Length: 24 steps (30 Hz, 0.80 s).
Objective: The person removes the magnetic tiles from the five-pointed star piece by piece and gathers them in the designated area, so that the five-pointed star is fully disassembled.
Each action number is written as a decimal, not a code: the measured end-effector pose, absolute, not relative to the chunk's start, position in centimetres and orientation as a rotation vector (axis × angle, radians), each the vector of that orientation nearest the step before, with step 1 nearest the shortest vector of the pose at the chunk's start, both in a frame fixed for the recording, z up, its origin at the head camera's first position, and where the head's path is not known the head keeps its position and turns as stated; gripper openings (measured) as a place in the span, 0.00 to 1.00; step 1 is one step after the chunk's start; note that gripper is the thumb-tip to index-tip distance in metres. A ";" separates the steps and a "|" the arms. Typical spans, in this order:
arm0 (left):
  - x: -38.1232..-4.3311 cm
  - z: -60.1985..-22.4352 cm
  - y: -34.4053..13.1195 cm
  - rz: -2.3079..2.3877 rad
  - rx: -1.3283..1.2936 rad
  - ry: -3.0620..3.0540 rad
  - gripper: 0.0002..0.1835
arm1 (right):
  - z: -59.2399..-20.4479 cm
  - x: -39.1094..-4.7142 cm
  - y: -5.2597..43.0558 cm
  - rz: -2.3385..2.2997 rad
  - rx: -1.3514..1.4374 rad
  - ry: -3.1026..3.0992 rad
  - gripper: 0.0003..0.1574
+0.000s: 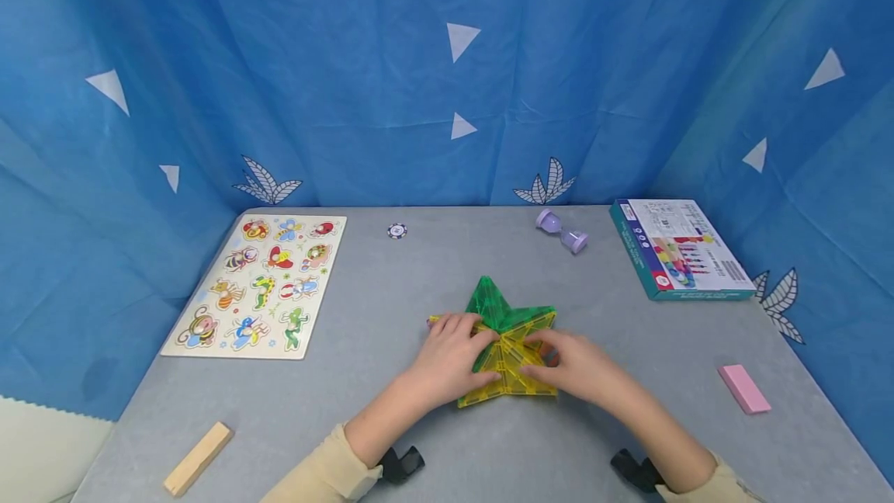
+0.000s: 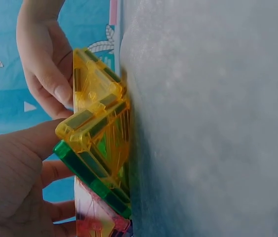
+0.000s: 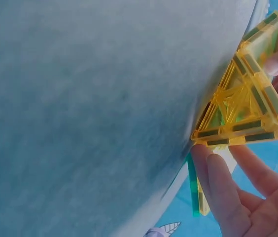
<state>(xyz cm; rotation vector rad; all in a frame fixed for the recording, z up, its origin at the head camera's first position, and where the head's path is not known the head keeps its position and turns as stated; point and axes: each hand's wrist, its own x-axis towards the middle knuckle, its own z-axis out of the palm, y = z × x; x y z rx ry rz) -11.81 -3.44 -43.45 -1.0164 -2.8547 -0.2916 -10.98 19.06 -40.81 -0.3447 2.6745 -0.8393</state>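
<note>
A star-shaped build of see-through magnetic tiles (image 1: 513, 380) sits on the grey table, yellow toward the front and green (image 1: 489, 305) at the back. From the left, my left hand (image 1: 447, 357) grips it, thumb on a yellow front tile and fingers over the left arm of the star. My right hand (image 1: 585, 367) holds the right side, thumb and forefinger apart on the yellow tiles. Upright yellow triangles (image 3: 240, 106) show in the right wrist view. Pink and purple tile parts (image 2: 97, 212) appear low in the left wrist view, partly hidden by the green tile.
An insect puzzle board (image 1: 261, 286) lies at left, a wooden block (image 1: 199, 459) nearer the front. Toward the back are a poker chip (image 1: 396, 231) and a purple sand timer (image 1: 562, 231). A printed box (image 1: 687, 251) and pink block (image 1: 744, 389) are at right. Blue curtain (image 1: 391, 76) surrounds the table.
</note>
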 end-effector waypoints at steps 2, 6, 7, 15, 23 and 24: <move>-11.8 -43.5 -3.4 -0.305 -1.016 -2.852 0.28 | -40.9 -11.1 18.9 -0.815 -0.342 2.691 0.30; -11.9 -43.6 -3.1 -0.353 -0.994 -2.877 0.27 | -40.9 -11.1 18.5 -0.794 -0.346 2.718 0.28; -12.0 -43.6 -3.1 -0.367 -0.986 -2.888 0.27 | -40.9 -11.1 18.4 -0.792 -0.348 2.721 0.27; -12.1 -43.6 -2.8 -0.490 -0.950 -2.925 0.24 | -40.9 -11.0 17.7 -0.808 -0.382 2.735 0.23; -12.1 -43.6 -2.7 -0.557 -0.964 -2.904 0.20 | -41.3 -11.0 17.5 -0.776 -0.423 2.748 0.24; -12.1 -43.6 -2.7 -0.574 -0.965 -2.901 0.19 | -41.3 -11.0 17.5 -0.769 -0.425 2.748 0.24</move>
